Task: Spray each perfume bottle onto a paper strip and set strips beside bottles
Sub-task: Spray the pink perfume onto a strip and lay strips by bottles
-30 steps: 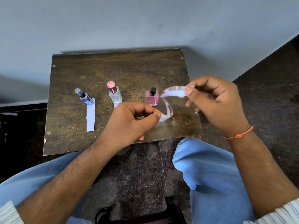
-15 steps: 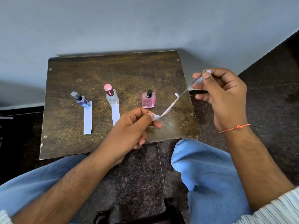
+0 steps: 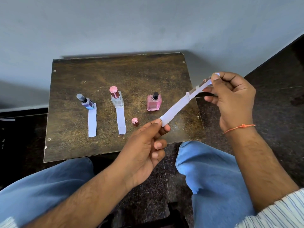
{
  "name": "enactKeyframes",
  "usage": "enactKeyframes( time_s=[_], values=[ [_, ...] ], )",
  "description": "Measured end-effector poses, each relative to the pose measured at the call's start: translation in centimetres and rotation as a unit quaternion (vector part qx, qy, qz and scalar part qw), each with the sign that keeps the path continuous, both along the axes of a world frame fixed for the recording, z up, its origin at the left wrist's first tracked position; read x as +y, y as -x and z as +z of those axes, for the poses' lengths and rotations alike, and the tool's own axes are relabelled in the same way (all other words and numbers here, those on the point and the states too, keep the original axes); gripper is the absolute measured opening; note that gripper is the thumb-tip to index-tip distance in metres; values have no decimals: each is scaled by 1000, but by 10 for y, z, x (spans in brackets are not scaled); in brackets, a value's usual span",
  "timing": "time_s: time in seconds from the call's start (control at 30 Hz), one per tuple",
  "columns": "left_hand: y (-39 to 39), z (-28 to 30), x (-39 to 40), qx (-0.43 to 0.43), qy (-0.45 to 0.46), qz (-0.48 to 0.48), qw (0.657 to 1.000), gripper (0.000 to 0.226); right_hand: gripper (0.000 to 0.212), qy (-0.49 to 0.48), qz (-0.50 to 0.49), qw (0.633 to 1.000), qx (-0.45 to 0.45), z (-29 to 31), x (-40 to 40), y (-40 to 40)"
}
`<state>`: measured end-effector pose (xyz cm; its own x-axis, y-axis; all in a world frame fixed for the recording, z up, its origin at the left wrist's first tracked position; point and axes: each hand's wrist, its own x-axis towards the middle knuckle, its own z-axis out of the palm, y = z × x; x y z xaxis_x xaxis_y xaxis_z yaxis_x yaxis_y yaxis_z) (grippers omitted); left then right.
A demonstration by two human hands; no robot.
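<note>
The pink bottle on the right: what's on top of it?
The pink bottle has only a bare black spray nozzle on top. A small pink cap stands apart on the table; whether it belongs to this bottle cannot be told.

Left hand (image 3: 144,145) pinching low, right hand (image 3: 230,99) pinching higher, both arms extended forward.

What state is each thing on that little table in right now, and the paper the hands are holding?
Blue bottle: capped, strip flat before it.
Clear bottle: pink cap on, strip flat before it.
Pink bottle: uncapped, black sprayer bare, no strip beside it.
Loose pink cap: standing on the table.
Held strip: stretched in the air, left hand and right hand pinching its ends.
</note>
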<state>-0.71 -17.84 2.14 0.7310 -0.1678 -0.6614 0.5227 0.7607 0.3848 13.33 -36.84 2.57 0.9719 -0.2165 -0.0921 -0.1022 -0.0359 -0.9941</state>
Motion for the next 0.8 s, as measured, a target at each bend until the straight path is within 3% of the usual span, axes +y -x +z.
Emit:
enactKeyframes(
  time_s=[0.23,0.43,0.8],
  values=[
    [-5,-3,-8,11,-5,24,1000,7,5,28,-33,999,6,-12,-5,-2],
    [-7,-11,-13,42,-49,23,998,9,5,2,-132,991,-4,-12,-30,-13],
    [-21,-24,-44,87,-97,15,991,27,5,57,-62,996,-42,-15,-17,-9]
  ],
)
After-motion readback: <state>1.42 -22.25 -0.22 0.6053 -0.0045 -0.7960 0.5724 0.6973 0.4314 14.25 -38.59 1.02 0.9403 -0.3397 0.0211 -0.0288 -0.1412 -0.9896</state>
